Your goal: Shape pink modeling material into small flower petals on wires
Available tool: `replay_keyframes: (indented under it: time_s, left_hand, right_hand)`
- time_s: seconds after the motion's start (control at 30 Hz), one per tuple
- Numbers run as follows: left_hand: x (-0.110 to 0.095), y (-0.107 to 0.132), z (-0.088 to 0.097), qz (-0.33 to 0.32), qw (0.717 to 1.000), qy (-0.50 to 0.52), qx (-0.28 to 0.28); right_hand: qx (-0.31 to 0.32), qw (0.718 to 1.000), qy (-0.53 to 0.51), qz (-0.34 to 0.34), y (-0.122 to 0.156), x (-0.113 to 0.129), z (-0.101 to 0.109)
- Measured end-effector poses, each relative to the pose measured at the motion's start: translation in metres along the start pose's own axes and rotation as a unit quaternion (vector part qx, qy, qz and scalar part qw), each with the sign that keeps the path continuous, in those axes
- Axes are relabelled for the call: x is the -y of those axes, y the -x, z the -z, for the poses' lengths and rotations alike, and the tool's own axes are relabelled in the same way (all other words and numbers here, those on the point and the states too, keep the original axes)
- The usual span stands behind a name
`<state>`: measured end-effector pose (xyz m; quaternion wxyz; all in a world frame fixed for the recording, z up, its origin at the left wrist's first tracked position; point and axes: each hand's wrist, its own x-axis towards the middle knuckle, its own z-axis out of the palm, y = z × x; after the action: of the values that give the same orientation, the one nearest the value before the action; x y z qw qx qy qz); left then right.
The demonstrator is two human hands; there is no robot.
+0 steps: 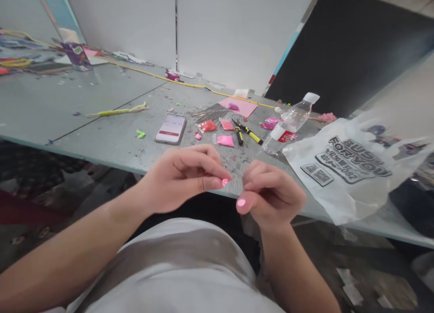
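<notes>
Between the thumb and forefinger of my left hand (190, 175) is a tiny rolled pink piece of modelling clay (224, 182), its spiral end showing. Just to the right, my right hand (273, 193) is closed, fingers curled in. On its thumb tip lies a flat pale-pink oval (241, 203); whether that is clay or the nail I cannot tell. The hands are apart, over the table's front edge. Beyond them lie a pink clay packet (225, 141), a red packet (206, 126), a coral packet (227, 124) and a small pink lump (198, 136).
A phone (170, 128) lies on the grey table (118, 91). Yellow-and-black pliers (252, 135) rest by the packets, near thin wires (212, 113). To the right stand a clear bottle (288, 125) and a white plastic bag (352, 164). A yellow-green twisted strand (118, 110) lies left.
</notes>
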<state>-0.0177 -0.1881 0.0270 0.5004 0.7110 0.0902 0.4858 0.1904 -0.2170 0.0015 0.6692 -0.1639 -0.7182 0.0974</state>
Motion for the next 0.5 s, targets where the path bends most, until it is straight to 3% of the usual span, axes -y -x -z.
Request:
replay_keyframes:
  time_s: [0.17, 0.5]
  left_hand:
    - [-0.009, 0.027, -0.031, -0.012, 0.991, 0.078, -0.113]
    - [-0.022, 0.04, -0.041, 0.039, 0.993, 0.052, -0.102]
  right_hand:
    - [0.02, 0.998, 0.036, 0.057, -0.01, 0.024, -0.006]
    - [0.031, 0.987, 0.122, 0.098, -0.015, 0.042, -0.003]
